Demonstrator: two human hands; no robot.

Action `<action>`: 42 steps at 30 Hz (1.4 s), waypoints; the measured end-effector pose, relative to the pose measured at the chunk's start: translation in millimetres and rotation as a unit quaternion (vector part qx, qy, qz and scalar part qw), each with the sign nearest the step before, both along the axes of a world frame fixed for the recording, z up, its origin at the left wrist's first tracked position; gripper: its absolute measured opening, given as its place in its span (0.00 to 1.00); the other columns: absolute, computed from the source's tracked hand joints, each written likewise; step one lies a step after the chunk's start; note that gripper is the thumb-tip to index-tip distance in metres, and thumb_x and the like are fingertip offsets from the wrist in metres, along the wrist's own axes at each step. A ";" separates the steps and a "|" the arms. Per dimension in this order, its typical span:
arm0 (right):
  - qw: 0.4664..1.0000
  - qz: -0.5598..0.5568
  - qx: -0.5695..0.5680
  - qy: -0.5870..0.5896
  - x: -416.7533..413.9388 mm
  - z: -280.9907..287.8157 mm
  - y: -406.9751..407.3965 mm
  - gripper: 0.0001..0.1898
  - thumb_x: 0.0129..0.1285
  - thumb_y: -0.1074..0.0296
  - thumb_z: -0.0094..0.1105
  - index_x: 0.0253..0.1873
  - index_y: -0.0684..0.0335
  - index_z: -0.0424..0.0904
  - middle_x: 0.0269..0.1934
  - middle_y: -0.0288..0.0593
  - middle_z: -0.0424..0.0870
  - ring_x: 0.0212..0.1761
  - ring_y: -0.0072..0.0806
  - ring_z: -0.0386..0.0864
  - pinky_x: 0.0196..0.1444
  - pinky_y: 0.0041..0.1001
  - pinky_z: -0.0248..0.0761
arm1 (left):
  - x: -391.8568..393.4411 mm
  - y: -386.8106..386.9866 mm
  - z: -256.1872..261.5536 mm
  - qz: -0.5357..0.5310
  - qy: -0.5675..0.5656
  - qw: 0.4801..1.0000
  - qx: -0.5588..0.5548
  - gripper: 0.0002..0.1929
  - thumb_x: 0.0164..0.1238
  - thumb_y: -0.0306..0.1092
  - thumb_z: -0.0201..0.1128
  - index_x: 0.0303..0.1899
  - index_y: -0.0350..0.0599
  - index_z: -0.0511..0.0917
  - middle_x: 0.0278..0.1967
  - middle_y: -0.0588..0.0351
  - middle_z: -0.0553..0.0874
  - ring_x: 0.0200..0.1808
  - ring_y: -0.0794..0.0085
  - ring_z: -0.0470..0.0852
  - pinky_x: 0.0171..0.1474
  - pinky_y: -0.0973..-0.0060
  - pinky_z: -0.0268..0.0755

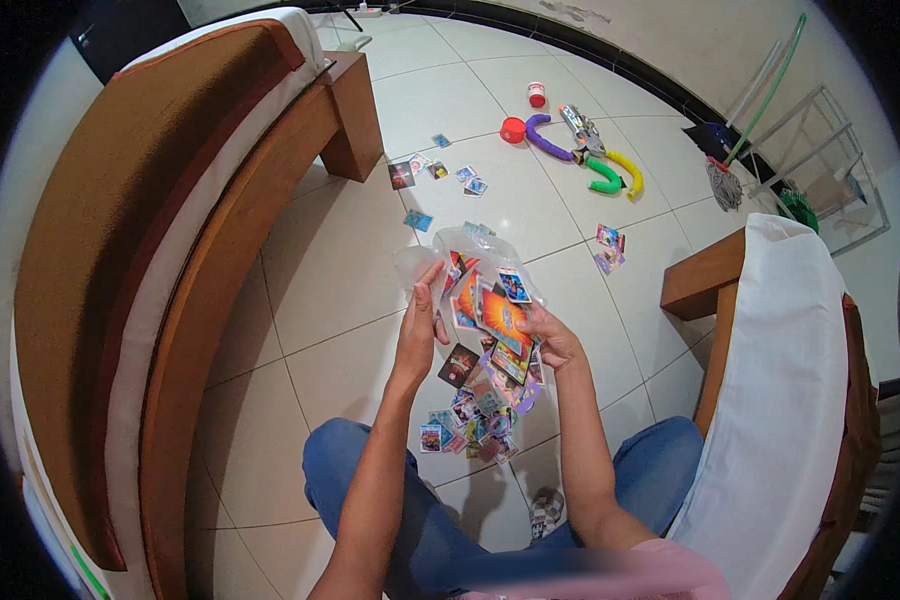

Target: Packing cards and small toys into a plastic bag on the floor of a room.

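A clear plastic bag (487,241) hangs above the tiled floor between my two hands, with several picture cards in its mouth. My left hand (420,319) grips the bag's left side, thumb upright against the plastic. On the right, my right hand (557,341) pinches an orange card (504,319) near the bag's rim. Just under the bag are a black card (458,365) and more colourful cards; which of these touch the floor is hard to tell. Closer to my legs, a loose heap of small cards (469,420) lies on the tiles.
Beyond the bag, more cards (418,220) are scattered, with two at the right (610,247). Further off lie a toy gun (582,131), bendy plastic tubes (546,141) and red-lidded tubs (536,95). Wooden-framed beds (352,112) flank me; a mop (724,184) leans by the wall.
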State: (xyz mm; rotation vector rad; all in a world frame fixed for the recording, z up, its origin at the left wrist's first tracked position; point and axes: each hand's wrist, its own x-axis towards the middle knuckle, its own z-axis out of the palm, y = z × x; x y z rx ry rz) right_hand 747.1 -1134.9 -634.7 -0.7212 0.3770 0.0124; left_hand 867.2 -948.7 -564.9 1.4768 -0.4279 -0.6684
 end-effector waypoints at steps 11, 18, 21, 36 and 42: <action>0.993 0.008 -0.013 0.115 56.4 -34.3 -11.2 0.26 0.57 0.77 0.59 0.60 0.73 0.63 0.53 0.54 0.75 0.53 0.40 0.78 0.53 0.38 0.76 | -0.1 2.4 -8.7 -0.003 -0.047 0.999 0.020 0.42 0.65 0.72 0.30 0.68 0.48 0.61 0.42 0.56 0.80 0.20 0.83 0.65 0.27 0.84 0.62; 0.953 -0.219 -0.097 0.186 128.1 -68.5 -2.0 0.16 0.60 0.79 0.57 0.53 0.73 0.67 0.47 0.57 0.76 0.46 0.44 0.81 0.47 0.40 0.80 | -3.4 1.8 -2.0 -0.015 -0.025 1.000 0.007 0.42 0.66 0.72 0.30 0.68 0.46 0.59 0.43 0.56 0.67 0.21 0.83 0.64 0.26 0.85 0.61; 0.952 -0.222 -0.097 0.186 128.3 -80.1 -3.8 0.15 0.60 0.76 0.59 0.50 0.71 0.69 0.47 0.56 0.75 0.40 0.40 0.79 0.41 0.36 0.78 | -2.5 7.3 -1.1 -0.003 -0.019 1.000 0.004 0.42 0.66 0.72 0.29 0.68 0.46 0.59 0.43 0.55 0.67 0.20 0.83 0.64 0.27 0.85 0.61; 0.944 0.117 -0.260 0.164 -5.8 23.9 -6.8 0.11 0.65 0.64 0.54 0.44 0.67 0.78 0.29 0.41 0.83 0.31 0.23 0.81 0.30 0.20 0.74 | 1.6 14.2 5.0 -0.001 -0.016 1.000 0.013 0.42 0.67 0.70 0.28 0.68 0.43 0.57 0.67 0.51 0.63 0.23 0.83 0.66 0.31 0.85 0.64; 0.782 0.048 -0.498 0.371 -101.5 -143.1 3.6 0.18 0.54 0.60 0.66 0.42 0.68 0.77 0.31 0.46 0.82 0.32 0.34 0.81 0.33 0.29 0.74 | -4.2 -9.5 -4.0 -0.025 -0.014 1.000 0.001 0.42 0.67 0.70 0.28 0.68 0.43 0.57 0.66 0.52 0.64 0.23 0.83 0.67 0.30 0.84 0.64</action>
